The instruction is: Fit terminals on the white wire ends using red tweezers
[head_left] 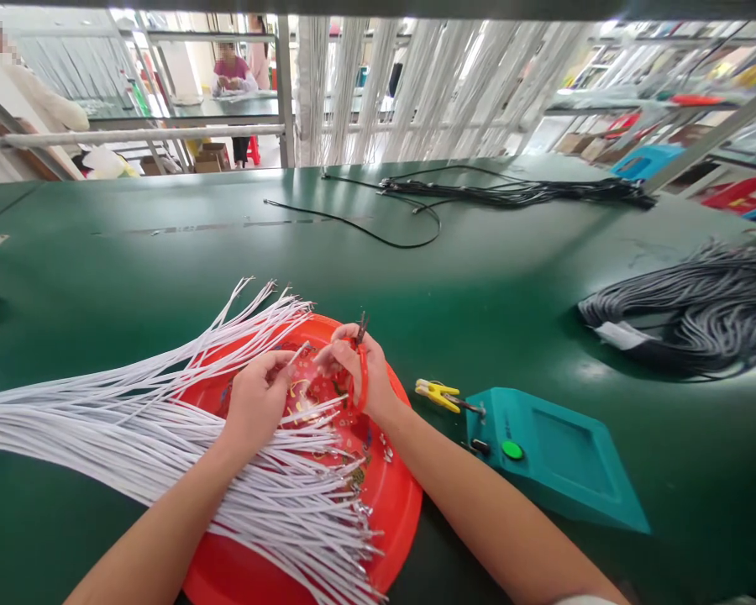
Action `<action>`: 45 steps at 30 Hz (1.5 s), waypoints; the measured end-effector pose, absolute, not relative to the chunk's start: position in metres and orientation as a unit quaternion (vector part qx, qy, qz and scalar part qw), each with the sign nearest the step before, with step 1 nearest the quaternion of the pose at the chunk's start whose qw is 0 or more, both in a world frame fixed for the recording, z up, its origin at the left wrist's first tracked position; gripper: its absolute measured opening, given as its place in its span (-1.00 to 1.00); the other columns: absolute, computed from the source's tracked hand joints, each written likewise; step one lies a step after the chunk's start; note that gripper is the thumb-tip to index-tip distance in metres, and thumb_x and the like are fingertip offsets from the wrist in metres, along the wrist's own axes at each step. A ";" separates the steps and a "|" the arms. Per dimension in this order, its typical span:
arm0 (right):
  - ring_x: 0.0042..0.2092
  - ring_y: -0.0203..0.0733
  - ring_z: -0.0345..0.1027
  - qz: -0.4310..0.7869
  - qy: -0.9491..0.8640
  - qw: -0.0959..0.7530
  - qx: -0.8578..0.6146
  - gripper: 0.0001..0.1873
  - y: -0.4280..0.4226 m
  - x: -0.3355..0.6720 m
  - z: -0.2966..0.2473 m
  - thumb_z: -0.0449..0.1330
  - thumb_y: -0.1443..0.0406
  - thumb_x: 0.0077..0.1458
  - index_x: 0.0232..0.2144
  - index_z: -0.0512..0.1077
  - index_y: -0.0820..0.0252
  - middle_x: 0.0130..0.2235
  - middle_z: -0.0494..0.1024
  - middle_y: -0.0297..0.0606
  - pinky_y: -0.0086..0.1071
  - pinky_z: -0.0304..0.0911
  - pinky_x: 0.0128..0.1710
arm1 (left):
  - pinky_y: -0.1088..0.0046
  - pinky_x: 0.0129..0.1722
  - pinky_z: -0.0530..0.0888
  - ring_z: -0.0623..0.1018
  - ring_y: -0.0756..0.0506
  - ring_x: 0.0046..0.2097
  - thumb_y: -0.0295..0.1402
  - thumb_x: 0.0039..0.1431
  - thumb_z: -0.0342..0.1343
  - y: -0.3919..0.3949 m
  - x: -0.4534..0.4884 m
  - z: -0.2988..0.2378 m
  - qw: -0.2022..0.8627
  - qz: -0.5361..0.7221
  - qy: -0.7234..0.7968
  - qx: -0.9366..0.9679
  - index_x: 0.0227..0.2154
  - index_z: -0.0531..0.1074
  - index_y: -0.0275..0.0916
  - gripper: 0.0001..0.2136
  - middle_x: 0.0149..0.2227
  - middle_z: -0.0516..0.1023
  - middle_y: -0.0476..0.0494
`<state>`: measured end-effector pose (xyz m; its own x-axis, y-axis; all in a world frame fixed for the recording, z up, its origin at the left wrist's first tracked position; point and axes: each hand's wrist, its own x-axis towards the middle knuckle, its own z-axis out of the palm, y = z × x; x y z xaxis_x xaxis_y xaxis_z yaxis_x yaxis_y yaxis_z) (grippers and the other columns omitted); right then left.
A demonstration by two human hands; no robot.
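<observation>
My left hand (pixel 258 399) is closed, its thumb and fingers pinching one white cable (pixel 299 353) near its end. Just to the right, my right hand (pixel 359 370) holds red-handled snips (pixel 361 382), their short dark jaws pointing up and away from me. The fingertips of the right hand are close to the held cable end; whether they touch it I cannot tell. Under both hands lies a round red tray (pixel 403 512) with a printed pattern. A thick bundle of white cables (pixel 139 445) fans in from the left across the tray, many ends frayed or bare.
Right of the tray sits a teal box (pixel 560 454) with a green button and a yellow clip (pixel 438 393). A grey cable coil (pixel 686 319) lies at the far right, black cables (pixel 497 192) along the back. White cables (pixel 403 92) hang behind the green table (pixel 182 252). People are beyond.
</observation>
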<state>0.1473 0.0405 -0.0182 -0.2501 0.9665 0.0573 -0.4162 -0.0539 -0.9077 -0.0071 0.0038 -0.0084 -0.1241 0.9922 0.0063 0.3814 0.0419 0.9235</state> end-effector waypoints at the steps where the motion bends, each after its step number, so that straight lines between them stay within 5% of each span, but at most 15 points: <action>1: -0.52 -0.28 0.36 0.695 -0.457 0.485 -0.269 -0.70 0.040 0.151 -0.016 0.25 0.11 -0.07 -0.43 0.24 0.13 -0.55 0.47 -0.39 -0.46 0.22 -0.49 | 0.46 -0.38 0.39 0.44 -0.01 -0.43 -0.29 0.04 0.06 0.005 -0.007 -0.008 0.392 0.436 0.615 0.528 -0.28 0.44 -0.28 -0.78 -0.38 0.50 -0.08; 5: -0.54 -0.24 0.37 0.826 -0.526 0.172 -0.106 -0.64 0.036 0.162 -0.007 0.32 0.11 -0.17 -0.47 0.31 0.24 -0.61 0.43 -0.34 -0.44 0.23 -0.50 | 0.56 -0.50 0.35 0.37 0.08 -0.52 -0.25 -0.03 0.15 0.009 -0.009 -0.005 0.452 0.536 0.569 0.429 -0.26 0.41 -0.29 -0.72 -0.45 0.43 0.01; 7: -0.59 -0.26 0.34 0.844 -0.524 0.080 -0.080 -0.63 0.036 0.163 -0.005 0.35 0.14 -0.22 -0.48 0.33 0.28 -0.62 0.42 -0.34 -0.48 0.18 -0.58 | 0.59 -0.54 0.30 0.33 0.11 -0.55 -0.22 -0.02 0.14 0.008 -0.009 -0.002 0.449 0.560 0.560 0.413 -0.23 0.43 -0.28 -0.70 -0.47 0.42 0.02; 9: -0.64 -0.34 0.26 0.842 -0.508 0.142 -0.118 -0.64 0.038 0.161 -0.008 0.33 0.14 -0.19 -0.46 0.32 0.27 -0.61 0.44 -0.34 -0.52 0.11 -0.65 | 0.59 -0.56 0.28 0.30 0.11 -0.57 -0.19 0.02 0.10 0.006 -0.009 -0.001 0.442 0.546 0.569 0.427 -0.25 0.47 -0.28 -0.71 -0.51 0.42 0.01; 13: -0.65 -0.43 0.13 0.708 -0.429 0.476 -0.298 -0.71 0.050 0.152 -0.021 0.30 0.22 -0.14 -0.44 0.26 0.18 -0.61 0.44 -0.42 -0.56 0.03 -0.66 | 0.55 -0.49 0.33 0.38 0.04 -0.50 -0.22 0.02 0.11 0.001 -0.005 -0.003 0.390 0.494 0.600 0.493 -0.33 0.51 -0.28 -0.75 -0.50 0.48 -0.04; 15: -0.62 -0.41 0.16 0.661 -0.405 0.536 -0.333 -0.72 0.053 0.148 -0.025 0.30 0.26 -0.15 -0.42 0.25 0.15 -0.55 0.46 -0.42 -0.54 0.07 -0.62 | 0.52 -0.43 0.36 0.44 -0.01 -0.43 -0.23 0.01 0.11 -0.001 -0.003 -0.005 0.357 0.483 0.603 0.525 -0.37 0.53 -0.26 -0.78 -0.43 0.52 -0.08; 21: -0.43 -0.24 0.35 0.640 -0.458 0.522 -0.329 -0.71 0.041 0.143 -0.021 0.30 0.18 -0.14 -0.41 0.28 0.09 -0.50 0.46 -0.39 -0.37 0.28 -0.40 | 0.49 -0.34 0.38 0.48 -0.04 -0.37 -0.28 0.04 0.09 -0.004 0.000 -0.006 0.292 0.445 0.606 0.591 -0.42 0.53 -0.24 -0.83 -0.42 0.54 -0.08; 28: -0.38 -0.21 0.36 0.559 -0.546 0.518 -0.347 -0.70 0.035 0.137 -0.023 0.32 0.20 -0.16 -0.43 0.27 0.10 -0.43 0.43 -0.34 -0.31 0.31 -0.34 | 0.50 -0.44 0.33 0.41 0.00 -0.48 -0.31 0.05 0.06 -0.005 -0.002 -0.007 0.242 0.393 0.637 0.617 -0.44 0.54 -0.21 -0.83 -0.54 0.46 -0.03; 36: -0.52 -0.32 0.26 0.572 -0.552 0.504 -0.337 -0.81 0.038 0.138 -0.025 0.23 0.23 -0.04 -0.43 0.27 0.13 -0.45 0.42 -0.37 -0.40 0.21 -0.50 | 0.53 -0.51 0.34 0.42 0.01 -0.49 -0.21 0.00 0.11 -0.005 -0.001 -0.012 0.398 0.444 0.627 0.501 -0.42 0.47 -0.30 -0.78 -0.49 0.51 -0.07; 45: -0.48 -0.29 0.24 0.439 -0.597 0.520 -0.425 -0.83 0.030 0.133 -0.023 0.20 0.28 -0.04 -0.52 0.24 0.12 -0.52 0.33 -0.41 -0.40 0.19 -0.46 | 0.56 -0.55 0.33 0.39 0.05 -0.54 -0.20 0.01 0.11 -0.008 0.003 -0.006 0.397 0.460 0.614 0.503 -0.43 0.43 -0.30 -0.77 -0.53 0.47 -0.02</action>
